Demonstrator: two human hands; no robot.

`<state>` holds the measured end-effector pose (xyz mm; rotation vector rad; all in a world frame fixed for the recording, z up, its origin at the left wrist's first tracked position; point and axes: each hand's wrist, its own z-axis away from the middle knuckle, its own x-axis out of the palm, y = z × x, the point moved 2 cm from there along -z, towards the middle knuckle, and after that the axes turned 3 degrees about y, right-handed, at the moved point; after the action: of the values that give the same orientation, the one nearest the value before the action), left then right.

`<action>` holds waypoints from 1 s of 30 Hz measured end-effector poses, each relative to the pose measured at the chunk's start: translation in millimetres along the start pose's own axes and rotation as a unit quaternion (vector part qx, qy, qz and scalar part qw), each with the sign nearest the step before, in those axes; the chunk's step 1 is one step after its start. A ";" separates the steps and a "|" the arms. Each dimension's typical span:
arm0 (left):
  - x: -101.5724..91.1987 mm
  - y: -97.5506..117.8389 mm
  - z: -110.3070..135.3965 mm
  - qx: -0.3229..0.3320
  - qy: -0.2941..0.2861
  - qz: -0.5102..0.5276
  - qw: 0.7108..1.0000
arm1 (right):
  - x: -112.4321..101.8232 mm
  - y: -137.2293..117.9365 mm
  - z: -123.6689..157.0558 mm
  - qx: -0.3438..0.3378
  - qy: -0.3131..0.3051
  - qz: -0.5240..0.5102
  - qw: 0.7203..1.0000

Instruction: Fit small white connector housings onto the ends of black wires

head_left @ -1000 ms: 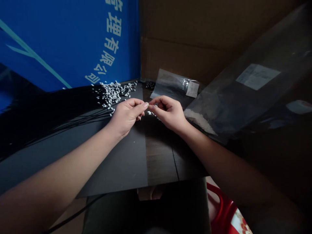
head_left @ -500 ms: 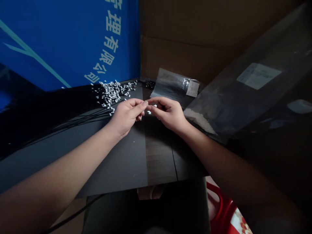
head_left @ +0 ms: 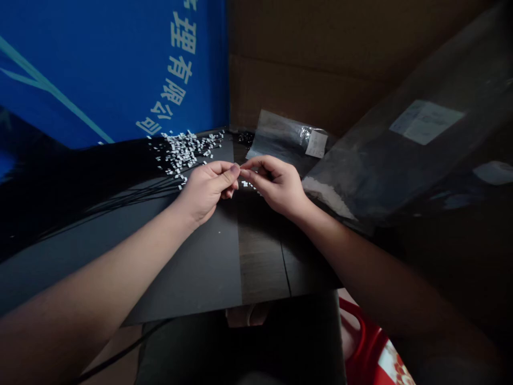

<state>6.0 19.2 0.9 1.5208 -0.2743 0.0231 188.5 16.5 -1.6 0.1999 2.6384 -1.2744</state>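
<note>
My left hand (head_left: pixel 208 187) and my right hand (head_left: pixel 274 184) meet fingertip to fingertip above a dark table (head_left: pixel 224 256). Both are closed in a pinch; what they pinch is too small to make out. A few small white pieces (head_left: pixel 247 185) lie just under the fingers. A pile of several small white pieces (head_left: pixel 182 152) is spread on the table behind my left hand. Thin black wires (head_left: pixel 132 195) run leftward from under my left hand.
A blue board with white characters (head_left: pixel 120 69) stands at the back left, brown cardboard (head_left: pixel 320 59) at the back. A clear plastic bag with a label (head_left: pixel 288 141) lies behind my right hand. A large dark bag (head_left: pixel 420 144) leans on the right. A red object (head_left: pixel 368 347) sits below the table's edge.
Both hands stay pinched together with almost no movement; the view has shifted slightly, so everything sits a little higher in the picture.
</note>
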 end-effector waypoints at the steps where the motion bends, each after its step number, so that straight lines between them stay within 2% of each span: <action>1: 0.3 0.0 0.2 -0.002 -0.001 0.002 1.000 | 0.1 0.3 0.1 -0.003 0.002 0.006 1.000; 30: 1.8 -1.9 1.6 -0.022 0.024 0.012 0.999 | 2.3 2.6 2.0 0.011 0.012 0.013 1.000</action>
<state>7.8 17.2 -0.6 1.4716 -0.2540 0.0723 187.1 16.6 -5.4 0.2545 2.6330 -1.3015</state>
